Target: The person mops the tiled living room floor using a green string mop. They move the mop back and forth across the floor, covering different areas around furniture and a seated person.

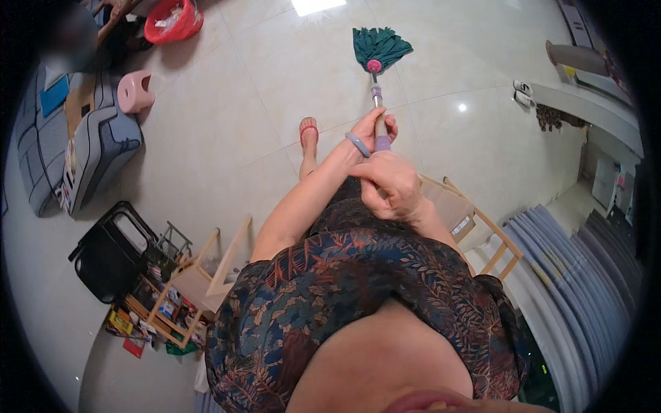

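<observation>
A mop lies stretched out ahead of me, its dark green cloth-strip head (381, 47) spread on the tiled floor. A pink hub (374, 65) joins the head to a metal handle (378, 106) with purple fittings. My left hand (373, 129), a pale lavender bangle (358, 144) at its wrist, wraps around the handle farther down. Closer to my body, my right hand (391, 185) is closed around the handle's upper part, with one finger extended toward my left wrist. The handle's top end is hidden by that hand. One foot in a red sandal (308, 133) shows on the floor.
A pink plastic stool (135, 92) and a red bin (174, 23) with rubbish stand near a grey sofa (103, 144), where another person is partly visible. A black chair (111, 253) and wooden chair frames (193, 279) are at left. Shoes (522, 94) and a blue-grey curtain (573, 279) are at right.
</observation>
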Tool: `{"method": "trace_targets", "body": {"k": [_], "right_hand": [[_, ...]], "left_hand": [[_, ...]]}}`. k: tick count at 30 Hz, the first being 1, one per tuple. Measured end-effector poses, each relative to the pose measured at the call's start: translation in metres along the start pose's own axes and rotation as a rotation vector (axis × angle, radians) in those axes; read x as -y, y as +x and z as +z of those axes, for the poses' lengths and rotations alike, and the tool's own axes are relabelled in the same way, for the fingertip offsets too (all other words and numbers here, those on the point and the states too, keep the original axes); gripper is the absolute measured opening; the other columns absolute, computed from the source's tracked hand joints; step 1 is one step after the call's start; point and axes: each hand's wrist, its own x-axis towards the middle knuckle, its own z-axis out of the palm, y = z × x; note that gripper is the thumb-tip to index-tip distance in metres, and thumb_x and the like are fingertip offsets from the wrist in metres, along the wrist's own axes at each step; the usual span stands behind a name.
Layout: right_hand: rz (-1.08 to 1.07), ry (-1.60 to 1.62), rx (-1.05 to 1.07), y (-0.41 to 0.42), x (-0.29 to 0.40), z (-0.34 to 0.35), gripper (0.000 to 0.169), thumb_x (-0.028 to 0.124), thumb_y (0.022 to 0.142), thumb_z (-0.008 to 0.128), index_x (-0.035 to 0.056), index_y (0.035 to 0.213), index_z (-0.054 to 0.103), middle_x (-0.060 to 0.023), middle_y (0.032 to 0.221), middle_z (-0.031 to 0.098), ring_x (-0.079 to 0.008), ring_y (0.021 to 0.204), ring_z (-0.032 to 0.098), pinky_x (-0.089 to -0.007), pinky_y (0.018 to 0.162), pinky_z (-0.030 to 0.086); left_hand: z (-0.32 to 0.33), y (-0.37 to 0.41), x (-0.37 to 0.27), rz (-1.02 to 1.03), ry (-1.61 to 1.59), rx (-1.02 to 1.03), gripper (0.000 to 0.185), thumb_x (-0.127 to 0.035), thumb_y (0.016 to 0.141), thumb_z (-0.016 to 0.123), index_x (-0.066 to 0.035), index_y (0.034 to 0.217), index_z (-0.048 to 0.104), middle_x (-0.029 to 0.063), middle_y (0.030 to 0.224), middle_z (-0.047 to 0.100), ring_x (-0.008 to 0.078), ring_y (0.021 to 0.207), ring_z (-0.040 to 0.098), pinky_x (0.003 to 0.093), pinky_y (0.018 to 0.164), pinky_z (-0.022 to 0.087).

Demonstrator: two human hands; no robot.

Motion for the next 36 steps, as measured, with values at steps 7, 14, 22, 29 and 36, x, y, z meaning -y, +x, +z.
{"method": "trace_targets", "body": {"k": [7,14,22,29,36], "right_hand": [[0.021,0.043,-0.04,-0.027,-0.004,-0.021,0.024,-0.006,0.057,0.052,0.0006,0.078,0.06,-0.0087,0.06,0.052,-0.0244,0.055,0.052,-0.032,0.053,0.042],[0.169,0.068,-0.136,-0.054,0.002,-0.034,0.022,-0.007,0.06,0.049,-0.0007,0.077,0.061,-0.011,0.064,0.054,-0.0261,0.059,0.055,-0.0335,0.06,0.045],[0.356,0.116,-0.397,-0.101,0.001,-0.062,0.022,-0.002,0.077,0.04,-0.0036,0.09,0.058,-0.0078,0.072,0.055,-0.0123,0.061,0.05,-0.034,0.083,0.044],[0.547,0.213,-0.589,-0.14,0.0,-0.08,0.021,-0.002,0.076,0.043,-0.0027,0.09,0.059,-0.0071,0.074,0.056,-0.0123,0.067,0.053,-0.0299,0.078,0.044],[0.514,0.071,-0.58,-0.196,0.01,-0.06,0.019,0.0,0.075,0.045,-0.003,0.089,0.059,-0.013,0.088,0.059,-0.02,0.084,0.057,-0.033,0.084,0.044]], "left_hand": [[-0.005,0.018,0.032,0.106,-0.066,0.093,0.022,-0.022,0.087,0.053,-0.003,0.093,0.044,-0.0012,0.067,0.048,0.009,0.057,0.05,0.0296,0.062,0.049],[-0.017,0.039,0.044,0.111,0.221,0.028,0.029,-0.028,0.09,0.048,-0.003,0.103,0.042,-0.0014,0.064,0.052,0.0101,0.057,0.052,0.0289,0.059,0.047],[-0.01,0.075,0.071,0.081,0.478,-0.043,0.03,-0.028,0.09,0.044,0.001,0.1,0.047,0.003,0.068,0.054,0.0162,0.063,0.055,0.0325,0.062,0.048],[-0.014,0.106,0.097,0.059,0.516,-0.191,0.027,-0.026,0.088,0.046,0.0,0.093,0.049,0.0056,0.07,0.055,0.0178,0.065,0.055,0.034,0.062,0.049],[-0.057,0.11,0.115,0.102,0.635,-0.327,0.018,-0.021,0.085,0.049,-0.003,0.084,0.043,0.0078,0.062,0.051,0.0201,0.056,0.051,0.035,0.058,0.048]]}}
